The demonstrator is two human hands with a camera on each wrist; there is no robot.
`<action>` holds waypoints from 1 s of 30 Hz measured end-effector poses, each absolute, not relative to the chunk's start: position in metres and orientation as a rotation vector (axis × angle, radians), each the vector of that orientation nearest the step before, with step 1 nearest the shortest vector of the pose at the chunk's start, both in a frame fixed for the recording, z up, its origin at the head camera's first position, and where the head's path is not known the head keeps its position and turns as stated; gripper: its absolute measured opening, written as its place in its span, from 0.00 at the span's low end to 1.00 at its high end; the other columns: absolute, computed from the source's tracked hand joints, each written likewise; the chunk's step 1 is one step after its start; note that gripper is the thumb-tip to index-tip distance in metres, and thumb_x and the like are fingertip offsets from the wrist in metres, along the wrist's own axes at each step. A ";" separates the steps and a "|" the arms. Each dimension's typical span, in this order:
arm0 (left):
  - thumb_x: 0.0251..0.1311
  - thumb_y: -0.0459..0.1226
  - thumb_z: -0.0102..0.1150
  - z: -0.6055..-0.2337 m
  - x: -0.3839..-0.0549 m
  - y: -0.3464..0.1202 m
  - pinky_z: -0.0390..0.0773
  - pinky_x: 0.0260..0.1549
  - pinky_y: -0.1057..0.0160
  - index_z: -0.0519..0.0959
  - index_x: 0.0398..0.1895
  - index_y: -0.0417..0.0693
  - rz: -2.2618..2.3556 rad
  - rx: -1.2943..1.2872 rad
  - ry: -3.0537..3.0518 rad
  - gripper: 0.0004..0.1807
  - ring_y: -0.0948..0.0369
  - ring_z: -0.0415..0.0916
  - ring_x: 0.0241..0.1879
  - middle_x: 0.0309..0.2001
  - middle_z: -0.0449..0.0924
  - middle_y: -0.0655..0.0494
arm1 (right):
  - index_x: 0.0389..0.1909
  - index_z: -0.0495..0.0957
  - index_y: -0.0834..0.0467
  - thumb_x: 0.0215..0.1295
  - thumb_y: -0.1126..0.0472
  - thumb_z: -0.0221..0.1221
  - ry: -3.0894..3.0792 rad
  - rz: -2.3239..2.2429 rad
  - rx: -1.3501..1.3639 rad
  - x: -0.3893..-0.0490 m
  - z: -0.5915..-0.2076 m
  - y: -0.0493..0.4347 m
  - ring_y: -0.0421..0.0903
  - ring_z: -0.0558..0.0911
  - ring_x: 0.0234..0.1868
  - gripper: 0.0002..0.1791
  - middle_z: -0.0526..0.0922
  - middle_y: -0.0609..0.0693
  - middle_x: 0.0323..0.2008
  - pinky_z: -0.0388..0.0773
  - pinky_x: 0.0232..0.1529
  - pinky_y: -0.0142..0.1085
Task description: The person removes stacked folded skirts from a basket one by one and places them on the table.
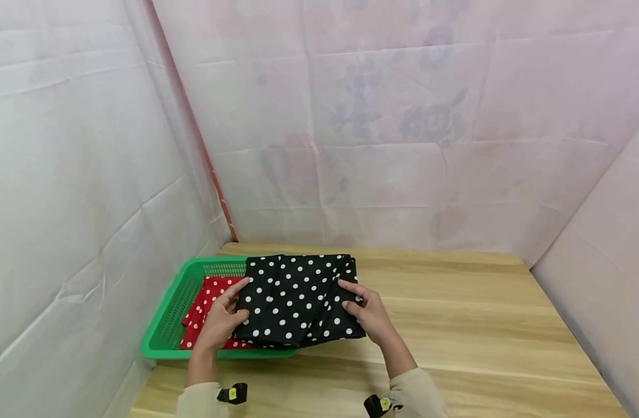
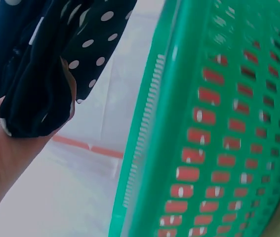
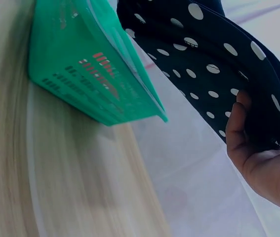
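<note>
Black polka-dot cloth (image 1: 298, 302), folded into a rough rectangle, hangs between the person's two hands, its left part above the green basket (image 1: 170, 353) and its right part over the wooden surface (image 1: 455, 325). Both forearms reach forward from the near side and lean in toward each other, beige sleeves (image 1: 416, 395) ending short of the wrists. At the left edge of the cloth, the left hand (image 1: 218, 322) has a pinching hold, thumb set apart from the fingers; opposite, the right hand (image 1: 373, 316) grips the other edge, its fingers bent around the fabric. From above I can see a red dotted cloth (image 1: 201, 313) lying in the basket, partly covered by the black one. Down at the left wrist, the thick, looped layers of the fold come into sight, and red shows through the basket's slots; the hand there is largely hidden by fabric. On the right wrist's side, the cloth is plainly lifted clear of the surface, with a bent finger against it, and the basket's side wall is visible.
</note>
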State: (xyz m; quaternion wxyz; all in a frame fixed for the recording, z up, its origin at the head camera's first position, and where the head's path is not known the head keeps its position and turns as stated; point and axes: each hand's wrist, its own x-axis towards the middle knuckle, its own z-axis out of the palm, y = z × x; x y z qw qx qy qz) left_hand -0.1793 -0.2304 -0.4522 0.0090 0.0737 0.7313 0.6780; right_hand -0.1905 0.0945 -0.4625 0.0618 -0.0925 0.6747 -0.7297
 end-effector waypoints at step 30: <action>0.49 0.18 0.50 -0.460 -0.216 -0.119 0.79 0.33 0.59 0.63 0.66 0.39 2.042 0.202 2.228 0.36 0.47 0.71 0.49 0.61 0.63 0.36 | 0.61 0.67 0.68 0.55 0.80 0.50 2.309 -2.216 -0.020 -0.200 -0.480 0.178 0.44 0.72 0.45 0.29 0.61 0.61 0.64 0.75 0.36 0.30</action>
